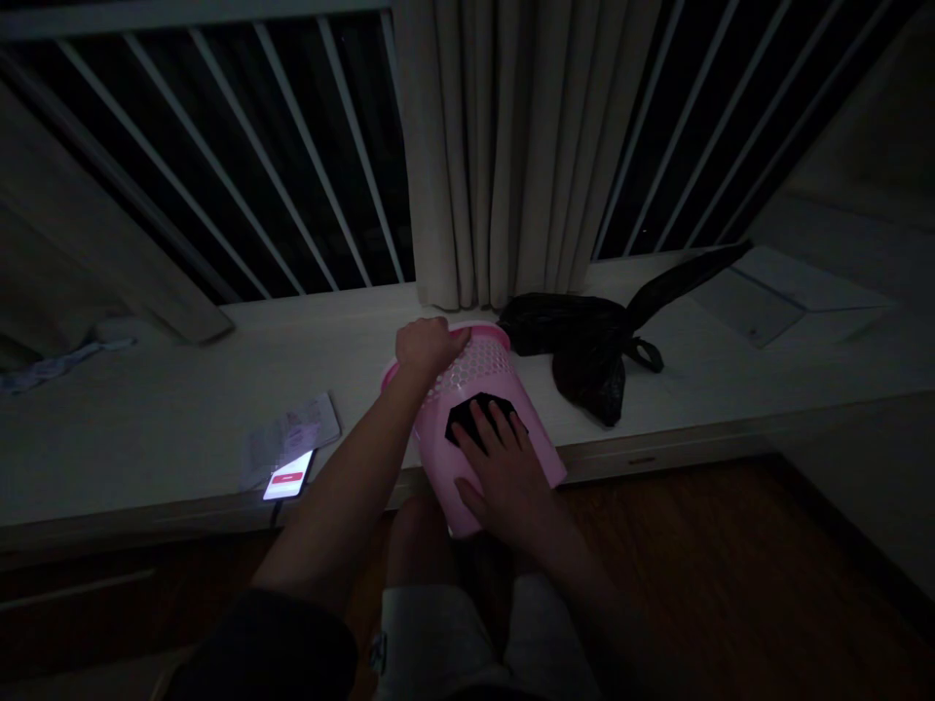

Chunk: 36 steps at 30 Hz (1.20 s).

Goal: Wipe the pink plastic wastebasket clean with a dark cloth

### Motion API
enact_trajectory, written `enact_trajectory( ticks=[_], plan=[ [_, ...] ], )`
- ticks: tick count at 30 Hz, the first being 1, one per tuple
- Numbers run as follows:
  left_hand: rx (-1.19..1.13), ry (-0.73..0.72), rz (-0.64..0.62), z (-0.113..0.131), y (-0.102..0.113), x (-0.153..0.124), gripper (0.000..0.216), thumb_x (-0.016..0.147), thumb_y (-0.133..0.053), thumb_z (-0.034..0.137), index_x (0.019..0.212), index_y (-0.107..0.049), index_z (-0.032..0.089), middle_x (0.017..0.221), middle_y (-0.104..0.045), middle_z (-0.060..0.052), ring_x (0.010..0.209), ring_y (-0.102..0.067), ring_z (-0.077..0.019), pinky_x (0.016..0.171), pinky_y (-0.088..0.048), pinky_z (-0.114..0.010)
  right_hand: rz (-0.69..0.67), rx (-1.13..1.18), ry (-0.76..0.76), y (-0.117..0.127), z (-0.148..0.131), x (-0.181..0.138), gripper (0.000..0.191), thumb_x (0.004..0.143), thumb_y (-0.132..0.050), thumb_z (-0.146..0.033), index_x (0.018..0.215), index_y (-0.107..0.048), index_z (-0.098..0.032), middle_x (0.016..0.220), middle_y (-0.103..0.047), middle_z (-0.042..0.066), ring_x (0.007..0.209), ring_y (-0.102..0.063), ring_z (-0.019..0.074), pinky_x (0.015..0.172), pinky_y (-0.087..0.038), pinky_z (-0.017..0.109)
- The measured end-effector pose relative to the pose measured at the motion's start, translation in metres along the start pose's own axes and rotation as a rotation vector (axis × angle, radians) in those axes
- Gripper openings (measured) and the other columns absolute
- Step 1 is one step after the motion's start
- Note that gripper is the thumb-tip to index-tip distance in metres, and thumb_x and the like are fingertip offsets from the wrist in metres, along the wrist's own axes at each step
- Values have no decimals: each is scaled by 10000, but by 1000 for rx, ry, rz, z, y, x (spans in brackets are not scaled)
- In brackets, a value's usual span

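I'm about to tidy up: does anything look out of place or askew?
The pink bin looks askew: tilted, with its base past the edge of the ledge, the left hand on its rim, the right hand on its black patch. The phone sits by that edge, where it might get knocked off.

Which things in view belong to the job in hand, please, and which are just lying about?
In use:
pink basket, left hand on its rim
black patch on its side, under the right hand

Apparently lying about:
lit phone
pale packet
black plastic bag
white box
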<state>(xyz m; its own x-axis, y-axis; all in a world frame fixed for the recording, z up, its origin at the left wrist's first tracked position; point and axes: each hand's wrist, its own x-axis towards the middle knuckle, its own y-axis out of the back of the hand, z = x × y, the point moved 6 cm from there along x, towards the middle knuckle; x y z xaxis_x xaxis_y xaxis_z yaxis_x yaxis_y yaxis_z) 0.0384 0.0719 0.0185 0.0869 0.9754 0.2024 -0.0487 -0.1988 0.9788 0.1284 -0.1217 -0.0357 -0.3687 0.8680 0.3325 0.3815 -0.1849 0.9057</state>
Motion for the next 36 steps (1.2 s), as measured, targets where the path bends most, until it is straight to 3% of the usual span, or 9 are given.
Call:
enact_trajectory(
  ticks=[4,9,14,17,20,24,28,32,36],
  plan=[
    [4,5,11,-3,-1,0,725,851,-300,695,1080,-692,131,1015,-687,-194,965,-634,-327,815,-462,-429,30,29,-74,-1,17,-2,721,813,-645,-440,1452,-400,-211,1569,-254,155,1439,-198,374,1144,-193,581],
    [-17,11,14,-6,0,-2,705,860,-312,668,1070,-695,114,996,-689,-200,955,-639,-332,810,-468,-427,27,148,-355,-6,67,-9,976,755,-616,-656,1509,-257,-151,1574,-198,200,1442,-203,371,1118,-287,557],
    [-4,2,26,1,4,-1,725,848,-316,685,1059,-704,111,980,-694,-196,942,-642,-338,799,-472,-427,24,223,-482,-11,86,-19,994,778,-553,-698,1522,-203,-140,1567,-217,203,1442,-222,346,1124,-300,531],
    [0,4,19,3,4,0,722,846,-320,679,1063,-705,108,980,-693,-200,943,-641,-348,792,-473,-433,39,234,-440,-12,85,-19,939,795,-551,-679,1513,-250,-154,1571,-210,194,1445,-216,344,1123,-302,528],
    [-13,4,12,2,2,1,725,844,-316,679,1071,-703,109,993,-687,-202,958,-636,-349,801,-468,-438,66,193,-303,-10,76,-14,798,837,-548,-608,1489,-326,-206,1588,-186,155,1449,-198,346,1117,-296,546],
    [-29,11,4,0,0,2,716,836,-329,681,1074,-699,117,1001,-680,-205,972,-631,-341,818,-462,-438,61,73,-114,-4,48,-5,597,894,-525,-406,1455,-399,-248,1601,-170,109,1453,-167,353,1127,-240,578],
    [-43,6,5,-1,-1,2,711,836,-329,677,1081,-694,118,1003,-677,-208,984,-626,-335,837,-457,-440,11,15,-10,0,14,-3,608,855,-581,-363,1434,-435,-251,1584,-232,115,1447,-167,368,1144,-168,596],
    [-39,-5,9,-3,-1,1,704,847,-318,674,1081,-688,123,1001,-677,-198,973,-628,-320,834,-463,-433,-7,32,-43,2,7,-3,664,848,-599,-452,1450,-408,-247,1583,-231,126,1449,-173,359,1146,-174,586],
    [-12,-11,12,-5,-2,1,703,851,-306,687,1069,-691,140,994,-689,-181,960,-631,-308,824,-472,-420,-17,50,-200,-1,30,-7,748,864,-540,-565,1488,-335,-206,1596,-160,160,1454,-149,376,1136,-210,576]
  ],
)
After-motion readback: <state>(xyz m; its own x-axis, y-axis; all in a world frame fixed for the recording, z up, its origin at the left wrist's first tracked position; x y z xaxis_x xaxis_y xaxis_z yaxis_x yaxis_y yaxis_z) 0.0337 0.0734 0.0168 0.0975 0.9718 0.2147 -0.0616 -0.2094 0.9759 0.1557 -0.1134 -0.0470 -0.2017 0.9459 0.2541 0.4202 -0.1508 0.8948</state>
